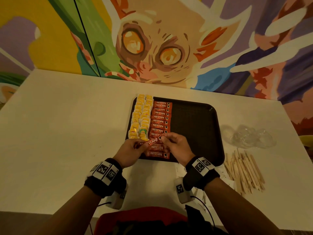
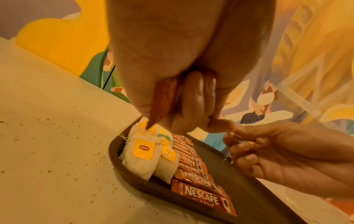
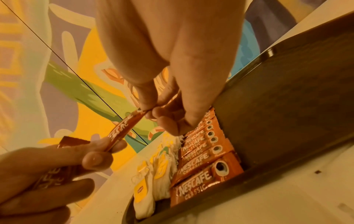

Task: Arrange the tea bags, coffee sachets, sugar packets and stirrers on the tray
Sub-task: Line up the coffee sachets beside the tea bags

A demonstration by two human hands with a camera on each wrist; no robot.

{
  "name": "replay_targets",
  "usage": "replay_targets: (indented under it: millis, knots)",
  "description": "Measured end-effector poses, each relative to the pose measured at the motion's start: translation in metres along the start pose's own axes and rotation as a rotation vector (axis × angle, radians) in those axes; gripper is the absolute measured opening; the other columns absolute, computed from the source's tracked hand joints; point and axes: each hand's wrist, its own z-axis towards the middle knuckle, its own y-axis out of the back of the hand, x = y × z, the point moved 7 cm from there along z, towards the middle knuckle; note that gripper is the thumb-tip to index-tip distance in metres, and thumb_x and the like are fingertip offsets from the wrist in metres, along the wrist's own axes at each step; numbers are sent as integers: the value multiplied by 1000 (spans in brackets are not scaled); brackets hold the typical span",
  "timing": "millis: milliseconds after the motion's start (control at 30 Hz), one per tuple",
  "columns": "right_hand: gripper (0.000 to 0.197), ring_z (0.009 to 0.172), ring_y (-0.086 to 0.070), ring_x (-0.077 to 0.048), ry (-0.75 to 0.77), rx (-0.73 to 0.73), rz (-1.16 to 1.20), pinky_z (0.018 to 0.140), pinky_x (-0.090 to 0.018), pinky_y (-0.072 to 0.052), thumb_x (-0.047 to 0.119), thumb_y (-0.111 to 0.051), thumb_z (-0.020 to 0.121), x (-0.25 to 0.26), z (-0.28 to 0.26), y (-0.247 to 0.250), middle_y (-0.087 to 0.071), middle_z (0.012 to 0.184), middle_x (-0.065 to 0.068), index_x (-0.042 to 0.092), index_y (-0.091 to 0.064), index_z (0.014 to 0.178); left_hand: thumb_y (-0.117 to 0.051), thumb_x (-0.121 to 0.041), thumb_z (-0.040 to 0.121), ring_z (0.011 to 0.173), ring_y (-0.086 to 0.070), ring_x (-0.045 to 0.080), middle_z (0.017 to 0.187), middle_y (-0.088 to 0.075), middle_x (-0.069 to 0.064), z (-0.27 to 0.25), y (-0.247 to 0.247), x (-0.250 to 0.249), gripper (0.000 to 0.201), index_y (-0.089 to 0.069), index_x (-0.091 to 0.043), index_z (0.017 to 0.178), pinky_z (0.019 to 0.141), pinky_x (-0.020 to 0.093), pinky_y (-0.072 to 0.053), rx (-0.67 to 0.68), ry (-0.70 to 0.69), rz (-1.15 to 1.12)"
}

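A: Head view first: where is the sachet in play?
B: One red coffee sachet (image 1: 153,141) hangs above the near left part of the tray (image 1: 194,119), held at both ends. The left hand (image 1: 131,150) pinches its left end and the right hand (image 1: 176,146) pinches its right end between thumb and forefinger.

A: Does the left hand hold anything more?
B: The right wrist view shows further sachets (image 3: 53,175) tucked under its curled fingers (image 3: 95,159), so that hand is clamped on coffee sachets.

A: And on the tray itself?
B: A column of coffee sachets (image 1: 160,121) lies flat, running from the tray's far edge to its near edge, each one overlapping the next. Just left of that column, along the tray's left edge, sit two columns of tea bags (image 1: 141,116) with yellow tags. The right part of the tray is bare dark plastic.

A: Off the tray?
B: Right of the tray's near corner, wooden stirrers (image 1: 243,172) lie in a loose heap on the desk (image 1: 67,124). Beyond them, still right of the tray, sits crumpled clear plastic (image 1: 247,136). Behind the tray's far edge a painted mural (image 1: 152,39) covers the wall.
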Motion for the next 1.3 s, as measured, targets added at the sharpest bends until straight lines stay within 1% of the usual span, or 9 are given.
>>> replay_targets:
  millis: [200, 367, 500, 600, 767, 867, 1067, 1233, 1300]
  knots:
    - [6, 74, -59, -11, -142, -20, 134, 62, -26, -50, 10, -60, 95, -11, 2, 0, -63, 88, -2, 7, -64, 94, -54, -21, 97, 84, -60, -8, 88, -70, 6, 0, 1, -1, 34, -64, -13, 66, 80, 18, -46, -23, -12, -23]
    - [10, 68, -53, -10, -199, -53, -5, 58, -23, -46, 18, -61, 96, -19, 3, 10, -61, 81, 0, 11, -67, 99, -60, -25, 94, 89, -62, 8, 93, -68, -2, 5, 14, 10, 17, -68, -16, 82, 76, 22, -49, -219, 73, -46]
    - [16, 64, -53, -8, -231, -157, 12, 52, -21, -43, 20, -60, 97, -24, 9, 25, -63, 83, -1, 10, -67, 107, -63, -25, 92, 80, -64, 12, 86, -70, 4, 8, 19, 20, 23, -65, -19, 70, 73, 25, -52, -265, 142, -32]
    - [14, 68, -52, -10, -262, -253, -30, 56, -25, -43, 21, -61, 96, -33, 15, 38, -63, 88, -3, 14, -67, 107, -64, -24, 91, 61, -57, 11, 72, -66, 2, 4, 19, 23, 24, -67, -11, 71, 55, 21, -44, -258, 171, -20]
    - [13, 82, -55, -18, -332, -319, -177, 64, -33, -49, 23, -66, 92, -53, 26, 46, -69, 109, -9, 19, -67, 104, -62, -24, 92, 62, -57, 8, 72, -67, -1, 0, 14, 23, 21, -70, -9, 80, 58, 21, -44, -211, 169, -3]
    - [4, 88, -59, -20, -362, -322, -243, 80, -40, -55, 23, -68, 91, -58, 31, 46, -69, 109, -9, 25, -64, 91, -62, -24, 93, 62, -58, 5, 73, -67, -2, -1, 12, 20, 16, -67, -17, 80, 60, 20, -45, -188, 159, 6]
    - [9, 98, -58, -19, -384, -281, -329, 83, -39, -54, 23, -66, 93, -53, 35, 44, -63, 103, 0, 21, -66, 101, -61, -25, 93, 60, -55, 5, 74, -66, -3, -1, 12, 17, 14, -66, -18, 82, 55, 20, -42, -172, 156, 9]
    - [13, 84, -55, -19, -403, -271, -282, 57, -31, -45, 23, -64, 93, -55, 35, 40, -69, 112, -9, 18, -67, 105, -61, -26, 93, 59, -55, 4, 73, -66, -3, -1, 10, 16, 14, -65, -19, 82, 55, 19, -41, -161, 156, 6]
    - [15, 84, -54, -19, -410, -251, -296, 55, -30, -43, 23, -63, 94, -55, 35, 39, -69, 113, -10, 17, -67, 107, -61, -26, 93, 65, -59, 7, 73, -66, -3, -1, 8, 17, 15, -65, -20, 80, 62, 21, -44, -149, 151, -7]
